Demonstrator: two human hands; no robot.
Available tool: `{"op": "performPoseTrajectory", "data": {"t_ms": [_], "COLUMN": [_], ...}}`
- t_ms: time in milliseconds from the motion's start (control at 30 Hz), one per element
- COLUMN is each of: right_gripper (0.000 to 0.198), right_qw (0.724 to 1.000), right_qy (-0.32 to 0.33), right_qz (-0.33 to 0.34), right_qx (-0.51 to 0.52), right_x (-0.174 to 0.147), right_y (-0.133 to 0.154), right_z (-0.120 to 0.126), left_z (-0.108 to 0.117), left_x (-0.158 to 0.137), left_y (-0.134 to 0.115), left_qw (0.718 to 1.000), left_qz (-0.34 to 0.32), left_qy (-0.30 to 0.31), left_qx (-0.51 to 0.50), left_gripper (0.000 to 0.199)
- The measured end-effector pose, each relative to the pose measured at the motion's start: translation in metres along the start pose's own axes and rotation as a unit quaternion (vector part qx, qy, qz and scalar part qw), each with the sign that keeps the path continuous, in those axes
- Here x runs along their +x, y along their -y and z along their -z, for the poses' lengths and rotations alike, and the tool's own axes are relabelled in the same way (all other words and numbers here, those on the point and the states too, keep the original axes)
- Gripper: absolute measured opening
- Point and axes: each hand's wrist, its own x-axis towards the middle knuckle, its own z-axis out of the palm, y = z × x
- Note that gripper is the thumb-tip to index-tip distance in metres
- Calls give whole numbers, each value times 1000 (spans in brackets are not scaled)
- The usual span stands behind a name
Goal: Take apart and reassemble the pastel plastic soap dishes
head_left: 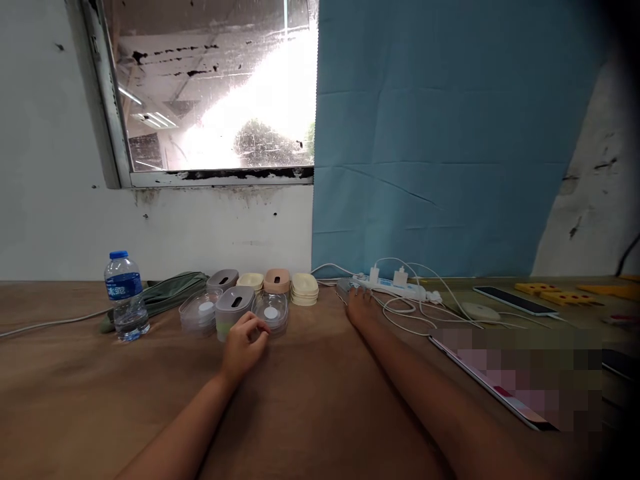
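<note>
My left hand (244, 345) is loosely curled, thumb and index finger apart with nothing visible between them. It is in front of a tall grey container (234, 303) with a dark slot in its lid and greenish contents low down. Clear plastic lids (271, 313) sit just beyond its fingers, and a second clear stack (197, 317) is left of the container. My right hand (359, 308) reaches far forward, its fingers spread over a flat grey object (344, 288), mostly covered, whose kind I cannot make out. Whether the left fingers touch the container is unclear.
Behind stand another grey container (223, 279), a peach container (277, 280) and cream tubs (305, 289). A water bottle (125, 300) and green pouch (173, 297) are at left. Right are a power strip (395, 288), loose cables, a phone (515, 301) and a tablet (487, 381).
</note>
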Motion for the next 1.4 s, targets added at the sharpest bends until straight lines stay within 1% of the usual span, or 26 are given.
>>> {"op": "performPoseTrajectory", "data": {"t_ms": [67,133,233,300,333,433,533,600,667,767,833,900,1000,1067,1100,1167,1200,1267,1400], "right_gripper": [37,41,45,40,38,31,27,26,26,25,22,20,18,15,16,14,13,12,16], "right_qw": [1000,999,994,986,984,983,985,984,981,972,962,952,936,921,903,881,873,857,828], "right_qy": [-8,-16,-8,7,13,23,33,39,39,23,4,-11,0,30,69,121,148,182,218], "right_qz": [1,25,107,158,172,177,160,156,162,188,208,226,259,293,314,316,314,321,361], "right_qx": [6,15,36,47,49,51,58,73,95,141,176,207,239,254,283,331,344,360,370], "right_x": [5,6,3,1,0,2,10,18,27,35,29,9,-47,-88,-106,-130,-137,-139,-131], "right_y": [10,25,57,78,88,107,112,111,108,98,85,68,36,17,9,0,-2,-2,0], "right_z": [2,6,11,10,9,2,-3,-1,7,32,54,75,97,102,102,100,99,98,103], "left_z": [0,0,1,1,2,2,2,4,8,17,23,27,29,30,30,30,30,29,27], "left_x": [0,1,1,1,1,1,2,3,5,8,10,12,14,15,15,16,16,16,16], "left_y": [1,0,-1,-2,-2,-1,2,4,6,10,14,21,34,43,46,51,53,55,54], "left_qw": [1000,1000,1000,1000,1000,999,998,996,990,966,950,941,937,940,943,951,955,961,965], "left_qz": [-1,-2,-1,3,6,12,8,-1,-17,-37,-45,-53,-54,-49,-47,-41,-35,-18,2], "left_qy": [0,0,3,4,1,-17,-34,-51,-83,-131,-143,-135,-97,-69,-54,-29,-22,-19,-14], "left_qx": [4,8,16,23,27,37,51,70,116,218,273,307,331,331,325,306,294,277,263], "left_gripper": [14,15,15,14,14,14,14,14,13,12,15,22,30,31,31,28,28,26,25]}}
